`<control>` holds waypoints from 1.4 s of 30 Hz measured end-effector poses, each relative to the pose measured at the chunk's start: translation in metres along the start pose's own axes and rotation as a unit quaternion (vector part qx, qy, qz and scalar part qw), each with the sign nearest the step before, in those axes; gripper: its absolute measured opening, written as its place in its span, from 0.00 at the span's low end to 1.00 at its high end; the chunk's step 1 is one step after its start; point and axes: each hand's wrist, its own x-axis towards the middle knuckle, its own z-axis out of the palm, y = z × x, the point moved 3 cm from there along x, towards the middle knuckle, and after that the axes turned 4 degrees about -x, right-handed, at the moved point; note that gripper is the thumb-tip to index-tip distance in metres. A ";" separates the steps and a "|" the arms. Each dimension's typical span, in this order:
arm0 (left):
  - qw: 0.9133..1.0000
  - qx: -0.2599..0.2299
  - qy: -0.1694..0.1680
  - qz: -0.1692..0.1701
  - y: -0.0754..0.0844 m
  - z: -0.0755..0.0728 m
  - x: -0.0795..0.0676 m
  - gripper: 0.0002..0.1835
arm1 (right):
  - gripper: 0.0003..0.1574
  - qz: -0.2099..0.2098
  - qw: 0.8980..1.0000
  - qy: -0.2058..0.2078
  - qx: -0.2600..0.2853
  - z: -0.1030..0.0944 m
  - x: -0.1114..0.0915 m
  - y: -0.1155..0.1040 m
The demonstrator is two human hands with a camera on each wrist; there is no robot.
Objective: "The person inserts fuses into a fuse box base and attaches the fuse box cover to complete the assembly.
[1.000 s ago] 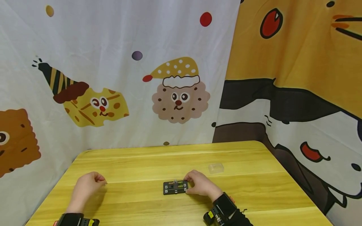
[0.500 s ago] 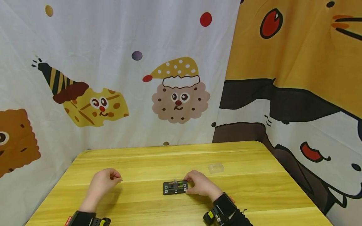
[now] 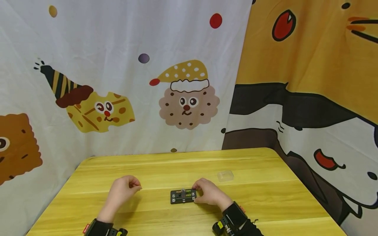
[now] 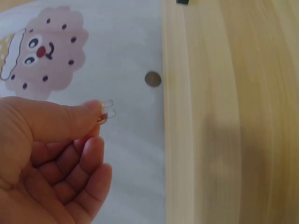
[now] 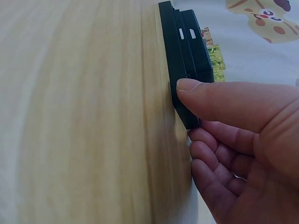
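Note:
My left hand [image 3: 122, 190] is raised over the table's left-middle, thumb and forefinger pinching a small clear piece with two prongs [image 4: 108, 112]. A touch of orange-brown shows at its base in the left wrist view; the fingertips hide the rest. The black rectangular box [image 3: 183, 196] lies flat on the table, with silvery squares near its corners. Orange and yellow-green translucent parts [image 5: 216, 58] stick up from its top in the right wrist view. My right hand [image 3: 211, 192] grips the box's right end between thumb and fingers.
An open-looking clear plastic case [image 3: 225, 176] sits behind the right hand. The wooden table [image 3: 153, 216] ends at a cartoon-printed cloth [image 3: 118, 49] hanging behind it. Black camera straps [image 3: 234, 213] are around both wrists.
The left hand has moved right across the table toward the black box, its fingers still pinched. The right hand and the box have stayed in place.

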 end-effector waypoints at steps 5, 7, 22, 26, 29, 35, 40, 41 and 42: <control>1.000 -0.016 -0.007 0.013 0.010 0.012 0.000 0.08 | 0.24 -0.001 1.000 0.000 0.002 0.000 0.000 0.000; 1.000 -0.021 -0.011 0.017 0.014 0.016 0.001 0.08 | 0.24 -0.002 1.000 0.000 0.003 0.000 -0.001 0.000; 0.993 -0.027 -0.034 0.110 0.044 0.053 0.005 0.10 | 0.24 -0.003 1.000 0.005 0.000 0.000 -0.001 0.000; 0.989 -0.021 -0.049 0.135 0.050 0.063 0.005 0.09 | 0.24 -0.005 1.000 0.008 -0.005 -0.001 0.000 0.000; 0.988 -0.014 -0.062 0.144 0.052 0.069 0.005 0.08 | 0.24 -0.005 1.000 0.011 -0.010 -0.001 0.000 -0.001; 0.984 -0.010 -0.075 0.159 0.057 0.079 0.005 0.08 | 0.24 -0.005 1.000 0.014 -0.008 -0.001 0.000 -0.003; 0.984 0.000 -0.079 0.163 0.062 0.085 0.007 0.09 | 0.25 -0.007 1.000 0.014 -0.007 0.000 0.000 -0.003; 0.983 0.004 -0.077 0.166 0.063 0.086 0.008 0.09 | 0.25 -0.008 1.000 0.014 -0.008 0.000 0.001 -0.002; 0.983 0.006 -0.076 0.169 0.064 0.086 0.008 0.09 | 0.25 -0.008 1.000 0.014 -0.009 0.000 0.001 -0.002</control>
